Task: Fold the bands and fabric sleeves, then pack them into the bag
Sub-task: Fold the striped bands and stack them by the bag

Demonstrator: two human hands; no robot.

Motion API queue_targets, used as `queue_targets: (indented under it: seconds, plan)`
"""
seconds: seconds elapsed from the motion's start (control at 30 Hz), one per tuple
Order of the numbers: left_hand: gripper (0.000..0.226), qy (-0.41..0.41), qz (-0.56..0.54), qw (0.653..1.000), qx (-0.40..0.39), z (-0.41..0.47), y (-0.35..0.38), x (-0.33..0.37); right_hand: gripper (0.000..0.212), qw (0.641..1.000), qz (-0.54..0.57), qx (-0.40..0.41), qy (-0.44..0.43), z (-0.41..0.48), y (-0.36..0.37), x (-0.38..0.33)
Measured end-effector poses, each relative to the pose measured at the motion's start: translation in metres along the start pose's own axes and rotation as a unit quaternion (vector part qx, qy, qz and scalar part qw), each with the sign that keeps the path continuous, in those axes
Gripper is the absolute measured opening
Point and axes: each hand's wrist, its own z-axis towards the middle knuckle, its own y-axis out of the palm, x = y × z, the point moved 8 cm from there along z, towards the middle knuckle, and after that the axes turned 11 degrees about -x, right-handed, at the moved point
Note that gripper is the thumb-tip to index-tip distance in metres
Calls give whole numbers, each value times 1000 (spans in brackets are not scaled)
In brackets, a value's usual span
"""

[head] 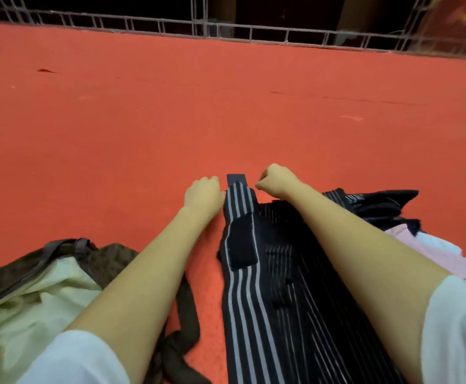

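Striped band (243, 286) lies lengthwise on red carpet (171, 106), far end pointing away. Left hand (204, 194) grips its left edge near that end. Right hand (277, 180), fingers curled, just beside the right edge; contact unclear. Brown bag (107, 261) at left, pale lining showing. Dark fabric pile (376, 202) at right

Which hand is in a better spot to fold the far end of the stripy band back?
Probably the left hand: its fingers meet the edge of the striped band by the far end. The right hand is curled beside the tip; whether it touches is unclear.
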Motion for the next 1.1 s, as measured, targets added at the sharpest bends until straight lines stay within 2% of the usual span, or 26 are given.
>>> queue_targets:
  seconds: [0.07, 0.3, 0.47, 0.6, 0.7, 0.83, 0.93, 1.03, 1.1]
  plan:
    - [38, 5, -15, 1000, -4, 25, 10, 0, 18, 999, 26, -29, 15, 29, 10, 3]
    - [40, -22, -83, 996, 22, 84, 43, -12, 43, 993, 107, -40, 24, 86, 41, 8]
    - [35, -63, -139, 988, 23, 103, 51, -10, 49, 975, 220, -17, 15, 101, 53, 26]
    - [29, -127, -227, 966, 12, 110, 54, -12, 35, 950, 312, -10, 12, 100, 55, 32]
    - [14, -136, -274, 951, 37, 109, 52, -15, 23, 944, 329, 5, 12, 96, 54, 34]
    - [7, -88, -353, 928, 83, 103, 43, -8, 26, 941, 339, 8, -12, 91, 53, 31]
    - [6, -46, -448, 884, 126, 96, 29, -5, 24, 933, 356, 16, -52, 85, 48, 21]
    - [6, -22, -485, 855, 183, 82, -3, -2, 19, 904, 412, 44, -109, 72, 30, 2]
    - [7, -3, -496, 843, 208, 71, -29, 0, 5, 869, 472, 31, -144, 57, 18, -12]
